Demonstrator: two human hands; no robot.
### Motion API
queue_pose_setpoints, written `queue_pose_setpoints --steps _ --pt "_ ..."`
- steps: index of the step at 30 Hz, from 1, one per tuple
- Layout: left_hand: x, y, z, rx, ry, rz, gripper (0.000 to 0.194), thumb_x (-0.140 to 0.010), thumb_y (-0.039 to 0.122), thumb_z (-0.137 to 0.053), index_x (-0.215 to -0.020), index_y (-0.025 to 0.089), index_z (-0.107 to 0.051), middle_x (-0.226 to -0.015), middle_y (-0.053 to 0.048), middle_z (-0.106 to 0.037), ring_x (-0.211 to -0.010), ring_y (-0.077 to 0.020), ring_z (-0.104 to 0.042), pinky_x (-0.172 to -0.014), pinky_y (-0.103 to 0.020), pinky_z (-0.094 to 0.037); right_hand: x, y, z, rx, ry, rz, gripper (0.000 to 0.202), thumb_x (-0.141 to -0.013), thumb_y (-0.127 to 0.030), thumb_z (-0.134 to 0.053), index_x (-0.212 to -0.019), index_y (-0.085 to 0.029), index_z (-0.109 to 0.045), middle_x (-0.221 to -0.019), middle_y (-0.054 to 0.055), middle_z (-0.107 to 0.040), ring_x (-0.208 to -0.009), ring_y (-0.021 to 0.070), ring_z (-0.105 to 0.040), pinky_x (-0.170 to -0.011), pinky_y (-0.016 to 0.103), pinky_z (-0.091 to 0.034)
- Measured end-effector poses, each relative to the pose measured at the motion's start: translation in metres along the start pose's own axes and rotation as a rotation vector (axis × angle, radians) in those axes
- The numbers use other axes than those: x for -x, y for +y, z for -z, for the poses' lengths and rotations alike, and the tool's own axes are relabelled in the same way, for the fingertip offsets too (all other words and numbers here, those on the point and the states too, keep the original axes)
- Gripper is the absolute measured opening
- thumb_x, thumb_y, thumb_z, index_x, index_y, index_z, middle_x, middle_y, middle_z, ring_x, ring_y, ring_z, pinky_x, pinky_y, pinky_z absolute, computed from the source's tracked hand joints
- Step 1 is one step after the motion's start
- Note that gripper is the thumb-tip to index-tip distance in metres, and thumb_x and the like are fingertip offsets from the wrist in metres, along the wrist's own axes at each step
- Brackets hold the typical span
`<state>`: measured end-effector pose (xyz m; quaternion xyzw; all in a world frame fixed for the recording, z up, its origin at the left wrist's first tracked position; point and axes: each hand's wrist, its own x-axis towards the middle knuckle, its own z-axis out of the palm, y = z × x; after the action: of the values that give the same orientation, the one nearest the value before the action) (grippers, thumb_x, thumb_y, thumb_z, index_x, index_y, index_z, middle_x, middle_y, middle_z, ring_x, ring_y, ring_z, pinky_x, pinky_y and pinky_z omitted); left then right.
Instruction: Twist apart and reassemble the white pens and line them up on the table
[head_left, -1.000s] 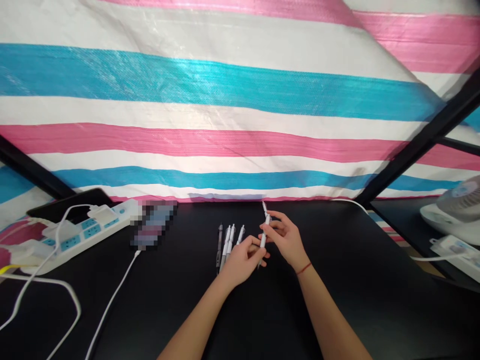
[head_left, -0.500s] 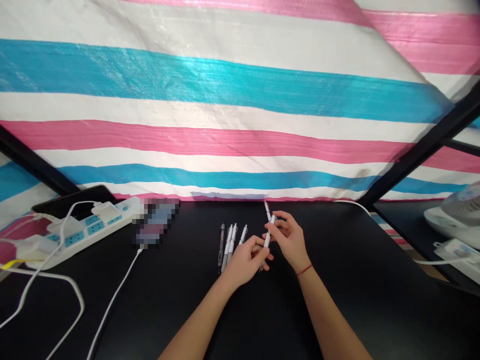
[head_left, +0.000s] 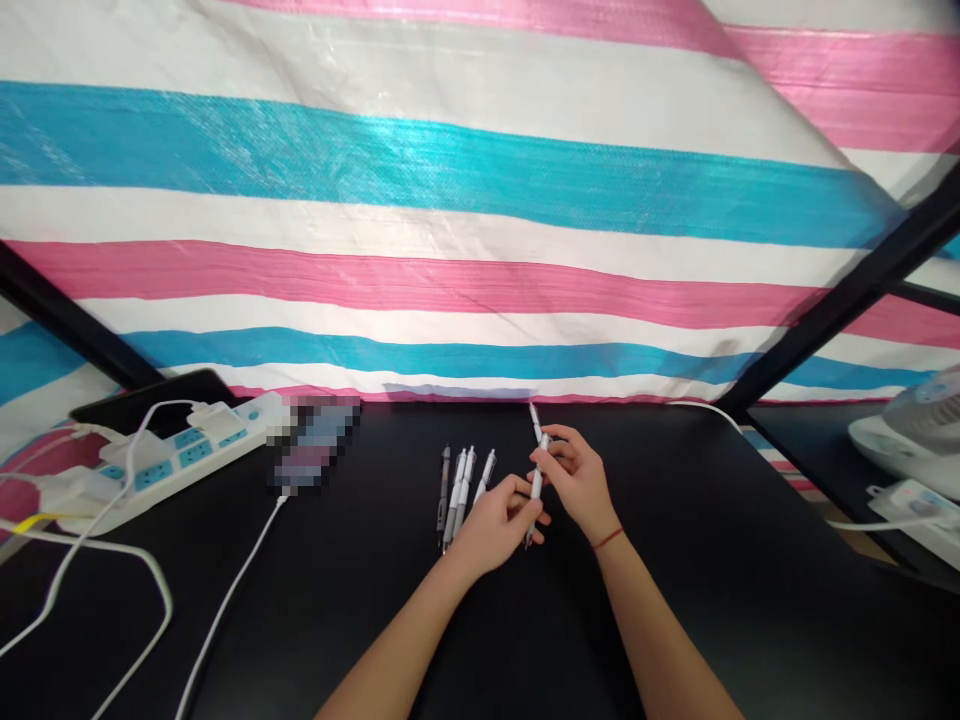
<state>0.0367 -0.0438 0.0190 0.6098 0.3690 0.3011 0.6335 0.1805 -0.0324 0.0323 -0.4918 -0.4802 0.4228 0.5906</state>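
Glare brightens the striped sheet (head_left: 450,175) above a dim black tabletop (head_left: 697,560), with a pixelated patch (head_left: 315,445) at left.

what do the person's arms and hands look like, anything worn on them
The left hand and the right hand wear no gloves, and no sleeve shows on either forearm in view. A thin red band is worn at the right wrist; nothing shows on the left wrist.

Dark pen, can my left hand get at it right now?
Probably not freely: your left hand is holding a white pen, and other white pens lie between that hand and the dark pen.
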Motion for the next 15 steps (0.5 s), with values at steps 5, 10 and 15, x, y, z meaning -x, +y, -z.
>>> queue_pose_setpoints --steps 5,10,15 --pt "-0.0007 -0.0016 0.0005 -0.005 0.003 -0.005 0.025 -0.084 0.041 -0.05 -0.092 0.017 -0.048 -0.082 -0.007 -0.068 -0.061 -0.0153 -0.064 -0.057 -0.027 -0.048 -0.0011 -0.0004 0.0026 0.036 -0.022 0.012 0.04 -0.073 -0.036 -0.067 -0.108 -0.019 -0.055 -0.072 0.001 -0.064 -0.058 0.0171 -0.064 -0.051 0.028 -0.054" --pt "-0.0013 -0.0038 0.0007 -0.006 0.002 -0.002 0.025 -0.084 0.041 -0.05 -0.094 0.017 -0.049 -0.083 -0.008 -0.068 -0.061 -0.015 -0.064 -0.056 -0.026 -0.047 -0.0022 -0.0023 0.0046 0.039 -0.021 -0.009 0.045 -0.072 -0.038 -0.067 -0.11 -0.019 -0.053 -0.072 0.001 -0.064 -0.057 0.0166 -0.063 -0.049 0.028 -0.054" --pt "-0.0007 -0.0014 0.002 -0.019 -0.004 0.002 0.026 -0.084 0.041 -0.049 -0.094 0.017 -0.049 -0.084 -0.008 -0.068 -0.062 -0.0151 -0.064 -0.056 -0.026 -0.047 -0.0014 -0.0049 0.0044 0.048 -0.043 -0.001 0.042 -0.071 -0.039 -0.067 -0.105 -0.018 -0.055 -0.072 0.002 -0.064 -0.057 0.0167 -0.063 -0.05 0.028 -0.055"
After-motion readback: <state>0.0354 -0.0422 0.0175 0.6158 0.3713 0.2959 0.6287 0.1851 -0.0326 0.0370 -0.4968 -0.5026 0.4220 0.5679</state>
